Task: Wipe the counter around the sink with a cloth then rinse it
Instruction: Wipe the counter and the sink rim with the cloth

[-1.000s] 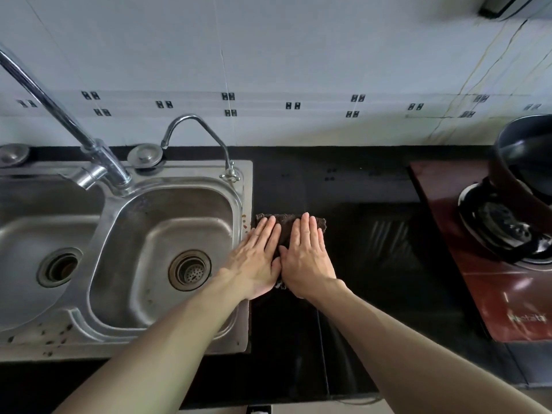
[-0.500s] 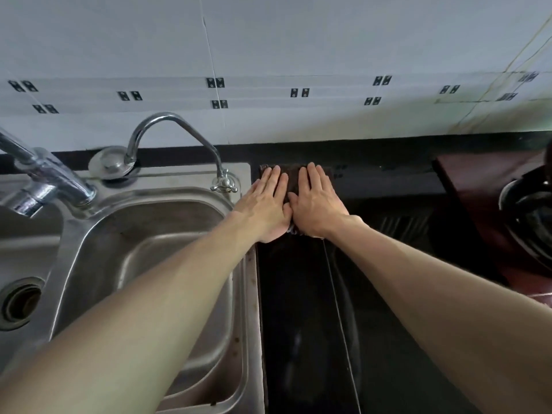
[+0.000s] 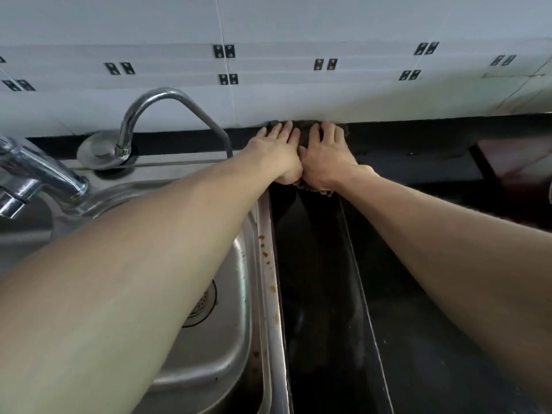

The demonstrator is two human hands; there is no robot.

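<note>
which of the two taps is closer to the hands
The thin curved gooseneck tap: its spout ends right beside the left hand. The thick tap sits far off at the left edge.

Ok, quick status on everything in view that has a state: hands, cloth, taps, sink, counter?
left hand: flat, pressing the cloth
right hand: flat, pressing the cloth
cloth: spread under both hands, at the wall
curved tap: no water running
large tap: no water visible
sink: no standing water; brown specks on its right rim
counter: dark, glossy
</note>
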